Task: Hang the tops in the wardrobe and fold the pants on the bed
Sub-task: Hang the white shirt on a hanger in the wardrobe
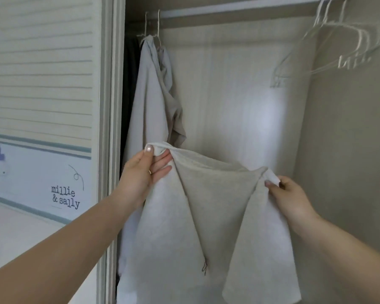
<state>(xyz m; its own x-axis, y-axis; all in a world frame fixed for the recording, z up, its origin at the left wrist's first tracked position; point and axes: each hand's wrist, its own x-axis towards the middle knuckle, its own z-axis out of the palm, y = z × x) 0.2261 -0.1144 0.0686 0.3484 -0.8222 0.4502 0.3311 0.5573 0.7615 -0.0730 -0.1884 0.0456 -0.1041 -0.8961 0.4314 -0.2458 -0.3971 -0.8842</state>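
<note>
Left hand (144, 170) and right hand (287, 194) each pinch a top corner of the pale beige knit top (206, 211), spread before the open wardrobe's rail (228, 12)

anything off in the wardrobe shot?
A loose dark thread dangles from the white top held by the left hand and right hand. The beige top hangs bunched on its hanger.

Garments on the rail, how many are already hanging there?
3, all at the rail's left end: a dark garment by the door frame, a light grey top, a beige top behind it. More may be hidden.
</note>
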